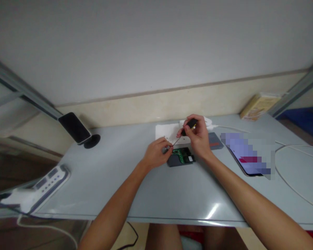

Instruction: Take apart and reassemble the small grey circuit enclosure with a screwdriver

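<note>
A small dark device [181, 157] with an exposed green circuit board lies open on the pale grey table [120, 180]. My right hand [197, 137] grips a black-handled screwdriver [189, 125] whose thin shaft slants down and left toward the board's left edge. My left hand [156, 152] rests at the device's left side, fingertips pinched near the screwdriver tip. Whether those fingers hold a small part is too small to tell.
A white sheet [167, 132] lies behind the device, a grey-orange card [215, 140] to its right. A phone [250, 156] with a white cable [289, 173] lies at right, a box [259, 106] beyond. At left are a phone on a stand [77, 130] and a power strip [41, 185].
</note>
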A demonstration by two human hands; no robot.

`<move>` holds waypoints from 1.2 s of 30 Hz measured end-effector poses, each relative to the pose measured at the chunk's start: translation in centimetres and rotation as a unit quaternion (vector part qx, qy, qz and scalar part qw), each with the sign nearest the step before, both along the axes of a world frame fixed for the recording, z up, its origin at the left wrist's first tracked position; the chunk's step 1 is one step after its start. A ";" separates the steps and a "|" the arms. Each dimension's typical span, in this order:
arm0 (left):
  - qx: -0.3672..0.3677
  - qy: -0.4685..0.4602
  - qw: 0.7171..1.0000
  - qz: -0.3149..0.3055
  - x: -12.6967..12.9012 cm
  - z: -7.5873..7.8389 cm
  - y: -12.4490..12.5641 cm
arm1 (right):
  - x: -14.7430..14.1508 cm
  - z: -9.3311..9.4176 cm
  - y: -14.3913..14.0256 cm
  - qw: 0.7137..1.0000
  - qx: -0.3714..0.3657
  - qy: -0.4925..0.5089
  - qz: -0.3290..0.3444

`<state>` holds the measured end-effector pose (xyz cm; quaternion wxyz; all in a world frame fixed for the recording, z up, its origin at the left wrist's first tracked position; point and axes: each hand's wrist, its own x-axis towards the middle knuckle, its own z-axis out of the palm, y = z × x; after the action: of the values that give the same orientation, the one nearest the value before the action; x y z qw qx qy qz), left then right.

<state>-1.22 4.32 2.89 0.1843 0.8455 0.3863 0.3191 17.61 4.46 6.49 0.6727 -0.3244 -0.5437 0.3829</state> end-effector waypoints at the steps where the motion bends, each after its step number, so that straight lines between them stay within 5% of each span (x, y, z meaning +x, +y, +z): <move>1: 0.002 0.000 1.000 0.004 0.0 -0.1 0.1 | 0.1 0.0 0.1 1.000 -0.001 -0.001 -0.008; 9: 0.056 -0.002 0.997 0.049 -0.7 -0.1 1.0 | 3.1 -1.2 1.9 0.973 0.012 0.015 -0.229; 13: 0.059 0.028 0.994 0.087 0.6 1.5 2.6 | 4.7 -1.7 2.8 0.966 0.022 0.027 -0.255; 17: 0.034 0.098 0.994 0.034 3.2 2.8 4.5 | 5.0 -1.8 2.8 0.962 0.035 0.036 -0.267; 22: 0.009 0.193 0.981 0.000 5.6 2.1 5.8 | 4.2 -1.5 2.2 0.958 0.031 0.045 -0.281; 25: -0.009 0.216 0.976 0.004 5.8 1.7 5.8 | 3.9 -0.9 2.1 0.973 0.028 0.081 -0.213; 30: -0.007 0.170 0.985 0.015 4.5 2.0 4.6 | 4.0 1.1 1.4 0.991 -0.047 0.120 0.027; 33: 0.000 0.108 0.994 0.013 2.9 2.0 2.5 | 4.3 2.5 0.1 0.989 -0.080 -0.051 0.113; 36: 0.006 0.079 0.996 -0.032 0.9 1.5 -0.6 | 4.5 3.1 -1.6 0.921 -0.048 -0.366 0.123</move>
<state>-0.35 3.74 4.39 0.1579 0.8811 0.3709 0.2473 22.12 2.82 9.58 0.3584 -0.4045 -0.7683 0.3429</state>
